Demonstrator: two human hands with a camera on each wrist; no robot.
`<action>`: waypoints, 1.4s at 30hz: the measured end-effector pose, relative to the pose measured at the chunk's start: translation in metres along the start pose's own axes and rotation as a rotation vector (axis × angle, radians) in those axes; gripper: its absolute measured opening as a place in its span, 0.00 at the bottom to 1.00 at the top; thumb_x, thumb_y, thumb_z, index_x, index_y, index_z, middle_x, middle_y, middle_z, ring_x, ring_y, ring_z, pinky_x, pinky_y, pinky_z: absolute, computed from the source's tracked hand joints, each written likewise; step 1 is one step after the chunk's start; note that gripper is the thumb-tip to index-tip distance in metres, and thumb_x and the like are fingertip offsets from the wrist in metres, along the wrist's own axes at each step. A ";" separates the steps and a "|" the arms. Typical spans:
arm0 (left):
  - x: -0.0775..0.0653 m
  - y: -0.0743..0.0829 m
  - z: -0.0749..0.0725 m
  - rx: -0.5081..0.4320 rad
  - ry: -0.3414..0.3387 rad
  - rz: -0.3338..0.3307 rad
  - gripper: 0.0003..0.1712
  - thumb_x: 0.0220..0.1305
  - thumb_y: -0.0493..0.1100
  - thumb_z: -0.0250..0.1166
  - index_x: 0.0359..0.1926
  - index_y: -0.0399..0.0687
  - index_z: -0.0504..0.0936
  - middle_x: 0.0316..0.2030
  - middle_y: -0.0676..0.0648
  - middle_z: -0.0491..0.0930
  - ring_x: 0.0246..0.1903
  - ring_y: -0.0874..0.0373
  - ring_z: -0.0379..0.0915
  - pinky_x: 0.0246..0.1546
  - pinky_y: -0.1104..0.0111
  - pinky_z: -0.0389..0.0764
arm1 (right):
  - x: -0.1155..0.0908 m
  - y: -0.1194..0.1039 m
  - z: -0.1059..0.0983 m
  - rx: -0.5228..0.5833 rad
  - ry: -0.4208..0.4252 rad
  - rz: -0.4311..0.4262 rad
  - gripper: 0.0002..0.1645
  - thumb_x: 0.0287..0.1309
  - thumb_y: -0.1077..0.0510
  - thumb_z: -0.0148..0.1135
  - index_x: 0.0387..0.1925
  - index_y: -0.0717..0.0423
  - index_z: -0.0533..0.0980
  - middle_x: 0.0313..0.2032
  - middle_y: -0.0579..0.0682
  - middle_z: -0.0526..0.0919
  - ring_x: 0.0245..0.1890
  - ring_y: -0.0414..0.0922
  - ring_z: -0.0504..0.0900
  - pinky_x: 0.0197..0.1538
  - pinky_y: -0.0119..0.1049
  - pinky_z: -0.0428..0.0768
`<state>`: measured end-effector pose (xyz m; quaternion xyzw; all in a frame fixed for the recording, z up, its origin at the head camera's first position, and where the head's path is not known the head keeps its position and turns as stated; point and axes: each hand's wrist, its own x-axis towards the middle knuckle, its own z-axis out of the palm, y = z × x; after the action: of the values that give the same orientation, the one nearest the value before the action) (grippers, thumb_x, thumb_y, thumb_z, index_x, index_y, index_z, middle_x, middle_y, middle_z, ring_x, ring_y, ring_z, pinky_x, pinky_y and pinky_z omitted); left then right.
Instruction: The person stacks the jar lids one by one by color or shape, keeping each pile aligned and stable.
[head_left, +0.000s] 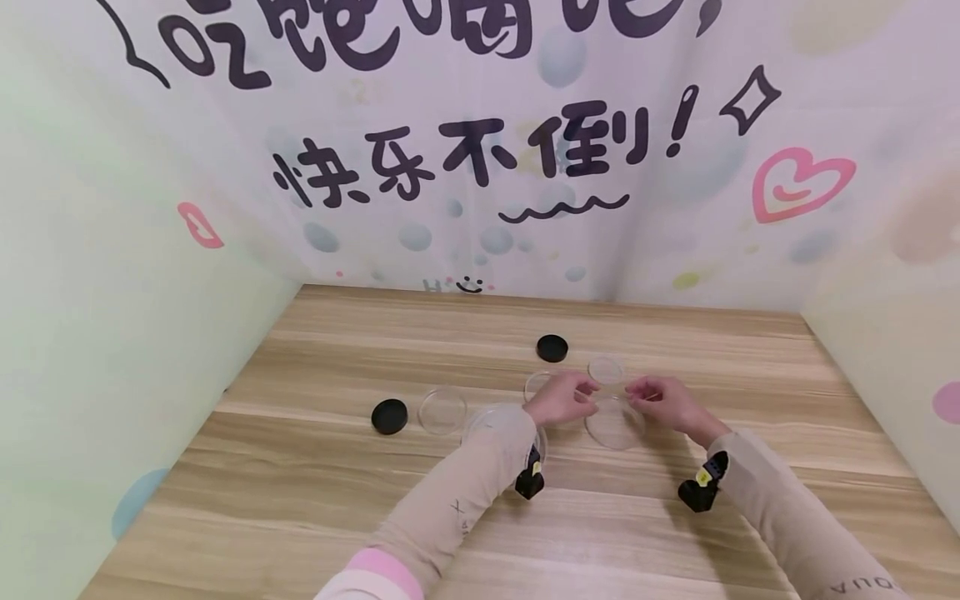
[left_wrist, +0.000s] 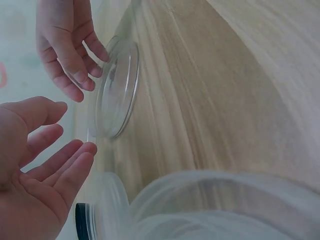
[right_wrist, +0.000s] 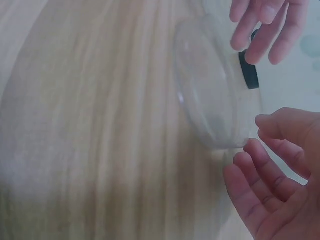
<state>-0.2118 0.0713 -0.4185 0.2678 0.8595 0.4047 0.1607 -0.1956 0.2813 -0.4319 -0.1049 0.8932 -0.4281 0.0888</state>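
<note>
the clear, plastic-looking round dish (head_left: 615,423) lies on the pale wood-grain worktop (head_left: 600,533), between the two grips and a little nearer the person than their fingertips. the left grip (head_left: 564,397) is loosely open, thumb apart from half-bent fingers, with nothing held in it; the right grip (head_left: 666,404) faces it from the other side, likewise slack and empty. whether a fingertip brushes the dish's rim i cannot tell.

just beyond the gap between the grips sits a smaller clear round piece (head_left: 606,369). a clear shallow disc (head_left: 540,384) is partly hidden by the left grip, with a flat black round cap (head_left: 552,348) beyond it. well to the left of that grip lies a second black cap (head_left: 389,417).

the step in hand looks like placing or straightening the dish, though reaching for it would look much the same. to lift it, the grips would need to come in level on opposite sides and pinch gently, as the thin wall may slip; to leave it, they would need to part without catching the rim.
</note>
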 end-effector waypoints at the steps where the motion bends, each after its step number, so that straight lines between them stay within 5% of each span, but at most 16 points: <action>1: 0.000 0.000 0.001 0.003 -0.001 -0.007 0.20 0.53 0.35 0.62 0.49 0.38 0.74 0.47 0.43 0.75 0.41 0.57 0.75 0.38 0.79 0.72 | 0.000 0.001 0.001 0.016 -0.007 0.016 0.16 0.53 0.65 0.57 0.43 0.72 0.71 0.34 0.58 0.77 0.33 0.46 0.74 0.32 0.32 0.75; 13: 0.003 0.000 0.010 -0.011 -0.022 -0.050 0.23 0.52 0.33 0.62 0.52 0.38 0.71 0.49 0.41 0.73 0.46 0.54 0.73 0.40 0.77 0.73 | 0.001 0.014 0.001 0.087 -0.049 0.065 0.17 0.55 0.65 0.54 0.46 0.73 0.69 0.34 0.58 0.76 0.25 0.44 0.73 0.25 0.34 0.75; 27: 0.007 -0.006 0.019 -0.003 0.011 -0.055 0.22 0.47 0.27 0.63 0.47 0.36 0.73 0.42 0.43 0.76 0.42 0.57 0.74 0.40 0.79 0.71 | -0.003 0.019 -0.001 0.145 -0.076 0.148 0.16 0.57 0.62 0.54 0.44 0.70 0.72 0.37 0.57 0.77 0.31 0.44 0.75 0.32 0.36 0.79; 37: 0.005 -0.007 0.018 0.148 0.053 -0.046 0.18 0.46 0.33 0.68 0.42 0.37 0.77 0.31 0.47 0.78 0.34 0.60 0.74 0.35 0.80 0.70 | -0.006 0.017 0.001 0.120 -0.061 0.157 0.16 0.57 0.62 0.54 0.44 0.69 0.73 0.38 0.58 0.76 0.31 0.44 0.75 0.32 0.35 0.79; 41: 0.013 -0.014 0.023 0.230 0.053 -0.033 0.07 0.47 0.35 0.67 0.28 0.41 0.77 0.22 0.51 0.74 0.26 0.62 0.70 0.30 0.77 0.69 | -0.006 0.015 0.001 0.119 -0.056 0.155 0.15 0.57 0.61 0.55 0.44 0.68 0.74 0.37 0.57 0.76 0.30 0.45 0.74 0.32 0.35 0.79; 42: 0.022 -0.026 0.030 0.257 0.066 0.000 0.07 0.46 0.36 0.68 0.24 0.43 0.75 0.20 0.53 0.72 0.24 0.64 0.68 0.28 0.78 0.68 | -0.006 0.015 0.001 0.119 -0.055 0.153 0.15 0.56 0.61 0.55 0.43 0.68 0.74 0.37 0.58 0.76 0.30 0.45 0.74 0.31 0.35 0.79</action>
<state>-0.2237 0.0887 -0.4589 0.2726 0.9091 0.2996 0.0969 -0.1910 0.2915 -0.4438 -0.0425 0.8687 -0.4695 0.1521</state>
